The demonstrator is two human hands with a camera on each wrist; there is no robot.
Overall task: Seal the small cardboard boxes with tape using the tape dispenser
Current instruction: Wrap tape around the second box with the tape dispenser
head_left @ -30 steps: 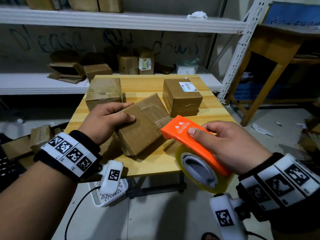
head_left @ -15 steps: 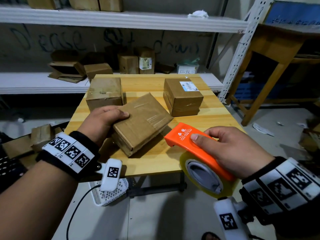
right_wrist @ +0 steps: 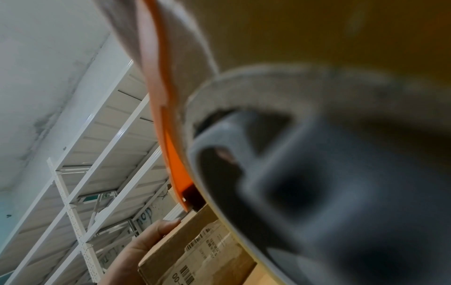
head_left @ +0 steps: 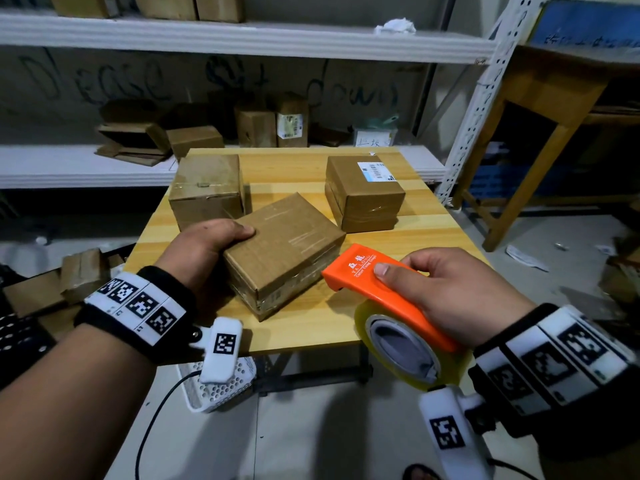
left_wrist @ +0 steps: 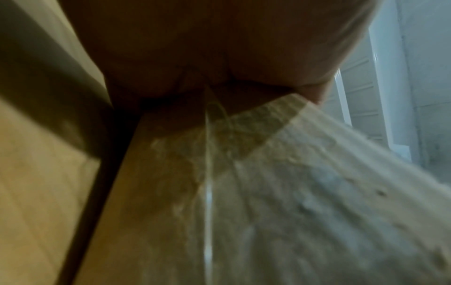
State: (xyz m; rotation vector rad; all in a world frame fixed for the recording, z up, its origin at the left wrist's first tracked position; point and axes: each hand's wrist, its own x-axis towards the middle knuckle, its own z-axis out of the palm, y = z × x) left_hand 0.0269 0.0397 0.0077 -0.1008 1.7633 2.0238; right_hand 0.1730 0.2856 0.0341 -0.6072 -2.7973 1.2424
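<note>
My left hand (head_left: 207, 247) grips the near-left corner of a small brown cardboard box (head_left: 287, 247) lying at an angle on the wooden table (head_left: 433, 237), thumb on its top face. The box side (left_wrist: 219, 202) with tape on it fills the left wrist view. My right hand (head_left: 446, 292) holds an orange tape dispenser (head_left: 374, 289) with a clear tape roll (head_left: 408, 355), just right of the box and above the table's front edge. In the right wrist view the dispenser (right_wrist: 171, 135) is close, with the box (right_wrist: 207, 256) and my left hand (right_wrist: 141, 248) beyond it.
Two more small boxes stand on the table, one at back left (head_left: 207, 192) and one at back right (head_left: 363, 192) with a white label. White metal shelves (head_left: 242, 39) behind hold more boxes. A wooden stool (head_left: 540, 126) stands at the right, a white basket (head_left: 214, 386) under the table.
My left hand has turned and lowered the box so it lies flatter on the table. The right hand with the dispenser has dropped slightly toward the table's front edge.
</note>
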